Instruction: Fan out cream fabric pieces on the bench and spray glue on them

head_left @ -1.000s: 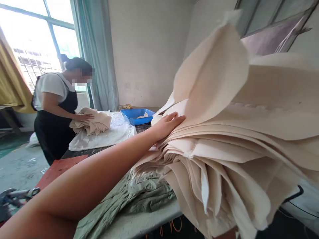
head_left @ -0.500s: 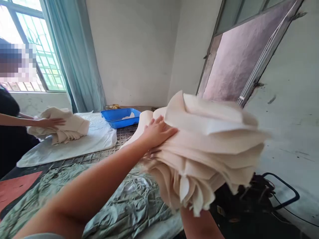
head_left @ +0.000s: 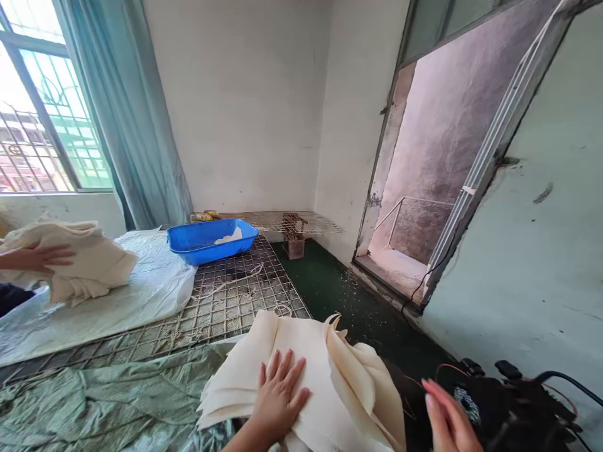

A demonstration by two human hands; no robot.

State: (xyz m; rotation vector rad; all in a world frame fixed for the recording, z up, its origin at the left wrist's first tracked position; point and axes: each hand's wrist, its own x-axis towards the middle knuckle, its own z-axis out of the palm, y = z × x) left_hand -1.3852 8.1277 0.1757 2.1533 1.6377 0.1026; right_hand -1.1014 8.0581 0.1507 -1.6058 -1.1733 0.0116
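Observation:
A folded stack of thin cream sheets [head_left: 306, 351] lies at the near edge of the table, partly over the green crumpled cloth; its right side curls up in loose layers. I cannot tell what the sheets are made of. My left hand [head_left: 282, 392] rests flat on top of the stack, fingers spread. Just right of the stack, apart from it, my right hand [head_left: 450, 417] is partly cut off by the bottom edge. Its fingers are stretched out and nothing shows in them.
Green crumpled cloth [head_left: 117, 402] covers the near table. Beyond it are a wire mesh [head_left: 226, 307], a blue tub [head_left: 211, 245] and a white plastic sheet [head_left: 160, 263]. At left, another person's hand [head_left: 44, 256] touches a cream pile [head_left: 94, 257]. Dark machinery [head_left: 513, 402] stands at right, near a doorway.
The stack has come down from mid-air onto the table. My right hand has left its underside and moved to the right, while my left hand stays on top. The view has shifted.

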